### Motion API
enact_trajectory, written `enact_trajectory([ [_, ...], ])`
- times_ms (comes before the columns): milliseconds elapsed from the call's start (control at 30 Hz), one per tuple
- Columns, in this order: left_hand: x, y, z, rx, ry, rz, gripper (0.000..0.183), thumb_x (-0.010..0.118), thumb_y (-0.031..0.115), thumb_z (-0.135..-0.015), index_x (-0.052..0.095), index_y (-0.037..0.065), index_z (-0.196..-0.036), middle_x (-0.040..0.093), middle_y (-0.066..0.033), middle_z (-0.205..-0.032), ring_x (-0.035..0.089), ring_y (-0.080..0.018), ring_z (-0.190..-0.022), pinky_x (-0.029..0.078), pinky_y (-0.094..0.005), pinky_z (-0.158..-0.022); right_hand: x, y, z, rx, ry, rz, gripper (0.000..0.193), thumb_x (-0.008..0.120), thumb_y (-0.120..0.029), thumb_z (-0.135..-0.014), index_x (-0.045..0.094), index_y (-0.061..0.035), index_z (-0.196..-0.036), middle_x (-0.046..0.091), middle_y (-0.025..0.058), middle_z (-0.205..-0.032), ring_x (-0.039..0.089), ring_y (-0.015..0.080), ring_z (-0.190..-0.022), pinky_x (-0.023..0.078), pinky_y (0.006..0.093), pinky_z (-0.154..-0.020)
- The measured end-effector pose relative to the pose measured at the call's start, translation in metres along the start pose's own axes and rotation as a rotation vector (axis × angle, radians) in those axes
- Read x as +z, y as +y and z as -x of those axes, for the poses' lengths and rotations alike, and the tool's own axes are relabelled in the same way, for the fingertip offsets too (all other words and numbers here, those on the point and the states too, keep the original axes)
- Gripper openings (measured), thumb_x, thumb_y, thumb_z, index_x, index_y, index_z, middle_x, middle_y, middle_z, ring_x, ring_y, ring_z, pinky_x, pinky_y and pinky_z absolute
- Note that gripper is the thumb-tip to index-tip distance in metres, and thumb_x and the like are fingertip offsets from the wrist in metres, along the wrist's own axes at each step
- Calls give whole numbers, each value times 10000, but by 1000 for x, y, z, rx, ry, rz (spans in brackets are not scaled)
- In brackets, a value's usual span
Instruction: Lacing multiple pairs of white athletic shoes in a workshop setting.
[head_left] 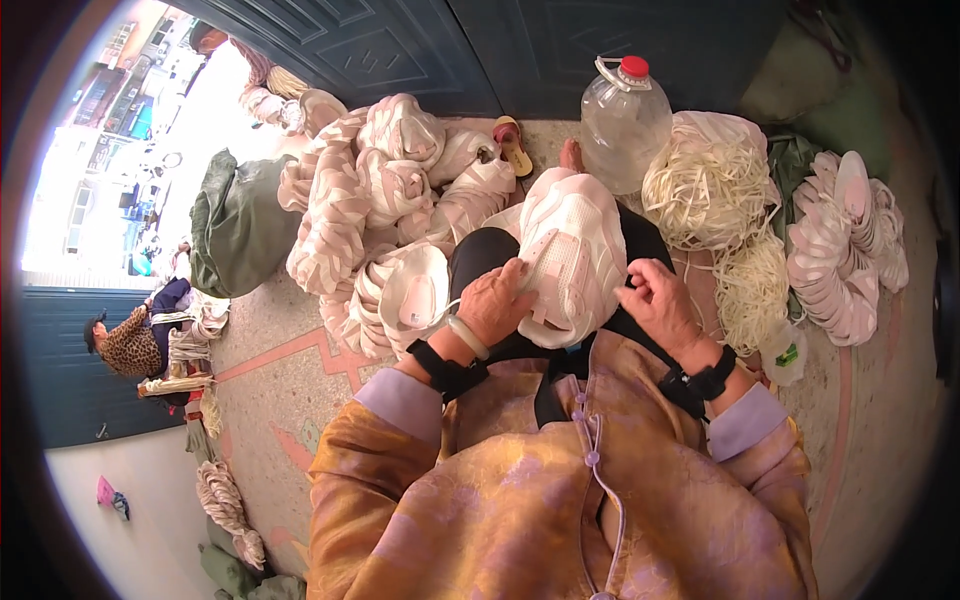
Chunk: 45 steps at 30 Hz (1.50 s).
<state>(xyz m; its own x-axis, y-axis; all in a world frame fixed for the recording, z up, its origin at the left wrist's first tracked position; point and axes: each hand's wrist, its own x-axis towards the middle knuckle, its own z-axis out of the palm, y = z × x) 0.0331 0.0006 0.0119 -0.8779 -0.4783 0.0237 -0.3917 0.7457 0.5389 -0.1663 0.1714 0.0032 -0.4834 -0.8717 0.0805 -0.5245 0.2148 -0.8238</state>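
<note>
A white-and-pale-pink shoe upper (572, 245) lies across my lap, its rows of eyelets facing up and its opening toward me. My left hand (497, 305) grips the upper's left edge, thumb and fingers closed together. A thin white lace end shows beside that wrist. Just off the upper's right side, my right hand (660, 305) is raised with its fingers curled into a pinch. Whatever is between those fingertips is too small to make out. Left of my knee sits a nested row of similar uppers (415, 290).
Piled uppers (400, 190) rise at the front left beside a dark green sack (240, 225). A red-capped water jug (626, 125) and cream laces (705, 200) stand front right, with stacked uppers (835, 260) beyond. A seated person (130, 340) is far left, near blue doors (380, 60).
</note>
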Motion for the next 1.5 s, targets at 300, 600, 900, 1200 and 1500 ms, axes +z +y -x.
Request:
enact_trajectory([
  [300,10,3,-11,-156,-129,-101,352,502,155,-818,395,34,-1131,600,-212,-711,601,-383,-701,467,-461,-618,18,-23,-5,-41,-235,321,955,771,-381,-579,280,-2,-1306,337,225,-1267,463,408,-1091,438,438,-881],
  [600,0,18,-26,-172,-40,-69,399,471,147,-809,405,-9,-1171,600,-209,-638,601,-379,-617,463,-477,-562,19,-11,-39,-125,-189,291,762,613,-392,-726,335,26,-1299,371,279,-1274,449,445,-1099,405,462,-917],
  [900,12,4,-26,-183,35,-26,355,485,125,-815,439,-24,-1133,579,-222,-648,576,-399,-634,443,-487,-596,22,0,-54,-124,-398,267,850,538,-543,-764,283,35,-1332,310,286,-1329,369,446,-1195,337,434,-998],
  [1200,15,-2,-40,-100,-199,-55,415,496,152,-838,400,-54,-1186,557,-230,-591,585,-397,-620,457,-468,-588,22,13,-56,-1,-674,463,1010,421,-684,-780,55,25,-1401,134,258,-1437,121,365,-1355,45,551,-1069],
  [1500,12,-6,-31,-117,-275,200,481,539,206,-825,354,-8,-1214,614,-216,-694,610,-390,-678,478,-460,-615,33,24,-38,-91,-604,535,1022,405,-700,-765,80,37,-1394,147,246,-1442,111,360,-1360,-9,576,-1060],
])
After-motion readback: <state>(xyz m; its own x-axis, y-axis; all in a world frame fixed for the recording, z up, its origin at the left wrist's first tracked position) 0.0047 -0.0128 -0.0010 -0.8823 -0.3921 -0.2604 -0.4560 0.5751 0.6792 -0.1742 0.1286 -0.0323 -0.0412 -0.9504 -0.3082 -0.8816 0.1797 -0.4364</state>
